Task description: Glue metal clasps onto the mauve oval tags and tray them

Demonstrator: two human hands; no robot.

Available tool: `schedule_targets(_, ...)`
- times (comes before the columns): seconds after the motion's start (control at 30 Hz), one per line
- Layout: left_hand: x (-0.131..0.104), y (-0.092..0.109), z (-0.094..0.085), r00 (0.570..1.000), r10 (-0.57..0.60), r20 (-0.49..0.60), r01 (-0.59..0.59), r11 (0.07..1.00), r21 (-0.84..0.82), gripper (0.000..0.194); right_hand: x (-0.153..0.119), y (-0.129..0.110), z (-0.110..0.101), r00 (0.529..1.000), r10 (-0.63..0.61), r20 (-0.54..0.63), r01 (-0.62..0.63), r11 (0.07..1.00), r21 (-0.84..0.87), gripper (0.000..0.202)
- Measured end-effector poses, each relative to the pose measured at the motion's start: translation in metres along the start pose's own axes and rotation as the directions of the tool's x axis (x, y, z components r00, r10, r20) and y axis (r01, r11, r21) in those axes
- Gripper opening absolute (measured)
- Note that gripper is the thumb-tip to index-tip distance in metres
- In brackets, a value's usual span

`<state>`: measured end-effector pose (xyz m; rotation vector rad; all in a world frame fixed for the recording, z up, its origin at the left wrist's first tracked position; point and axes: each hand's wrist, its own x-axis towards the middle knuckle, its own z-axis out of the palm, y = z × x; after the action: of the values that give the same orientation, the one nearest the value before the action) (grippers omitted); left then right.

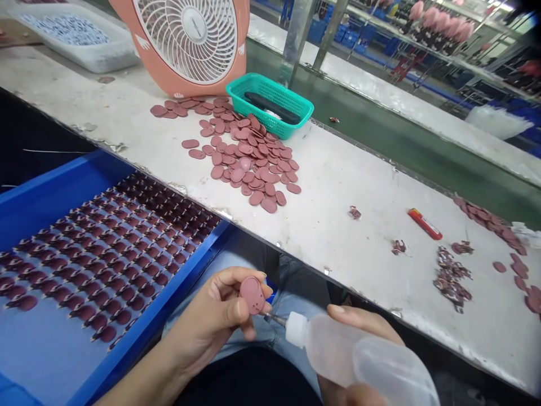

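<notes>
Between the thumb and fingers of my left hand (217,313) is a flat oval reddish-pink disc (252,295) with small dark holes near its lower edge. My right hand (367,327) is wrapped round a translucent squeeze bottle (338,347), tilted so that its white cap (296,329) faces the disc. The thin metal nozzle (276,320) ends close to the disc's lower edge; whether it touches I cannot tell. Left of my hands, a blue tray (203,242) holds rows of similar discs, each with a small dark piece attached.
Loose discs (253,163) lie heaped on the white bench (329,186) beside a green basket (270,84) holding a black object. Behind stand a pink fan (190,45) and a white tub (76,39). At right are a red lighter (425,224) and small dark pieces (453,276).
</notes>
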<state>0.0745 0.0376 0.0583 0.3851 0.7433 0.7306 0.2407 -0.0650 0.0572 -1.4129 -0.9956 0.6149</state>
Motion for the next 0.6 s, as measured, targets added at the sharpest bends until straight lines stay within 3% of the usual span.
schedule_targets(0.2, 0.0015, -0.0023, -0.0003, 1.0, 0.006, -0.017, -0.006, 1.0, 0.006, 0.038, 0.0024, 0.0017, 0.006, 0.997, -0.07, 0.031, 0.071, 0.997, -0.037, 0.041)
schedule_targets(0.6, 0.0005, -0.0029, -0.0004, 0.999, -0.012, -0.045, 0.012, 1.0, 0.006, 0.04, -0.0006, 0.006, 0.0045, 0.999, -0.04, 0.031, 0.043, 0.997, -0.067, 0.044)
